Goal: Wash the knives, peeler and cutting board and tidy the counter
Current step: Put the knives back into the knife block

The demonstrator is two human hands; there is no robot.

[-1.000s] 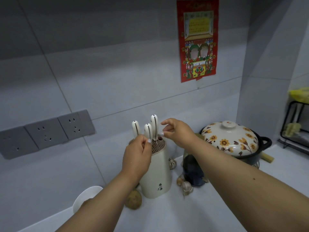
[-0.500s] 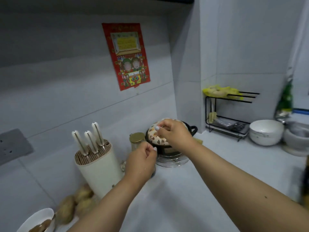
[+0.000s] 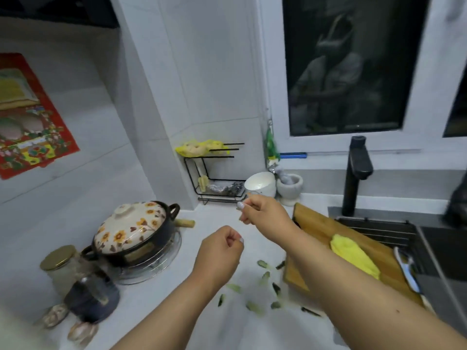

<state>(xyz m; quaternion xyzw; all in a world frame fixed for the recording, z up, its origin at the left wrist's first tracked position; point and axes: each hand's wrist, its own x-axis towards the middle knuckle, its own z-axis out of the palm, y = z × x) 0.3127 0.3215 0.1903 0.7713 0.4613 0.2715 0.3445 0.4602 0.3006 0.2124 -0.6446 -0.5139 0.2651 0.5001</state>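
A wooden cutting board [image 3: 318,231] lies on the counter beside the sink, with a yellow cloth [image 3: 353,257] on it. A white peeler [image 3: 406,270] rests at the board's right edge, by the sink. Several green peel scraps [image 3: 264,276] are scattered on the white counter left of the board. My left hand [image 3: 218,253] hovers above the counter with its fingers curled and nothing in it. My right hand [image 3: 262,214] is raised left of the board's far corner, fingers loosely curled, holding nothing that I can see. No knife block is in view.
A flowered clay pot [image 3: 131,229] sits on a steel rack at the left, with jars [image 3: 60,266] and garlic in front. A black wire rack [image 3: 217,178], a white bowl [image 3: 260,184] and a mortar [image 3: 290,185] stand at the back. The black faucet [image 3: 356,173] rises over the sink.
The view has swung right from the knife block to the board and sink. Both hands left the block's knife handles and now hang empty over the counter.
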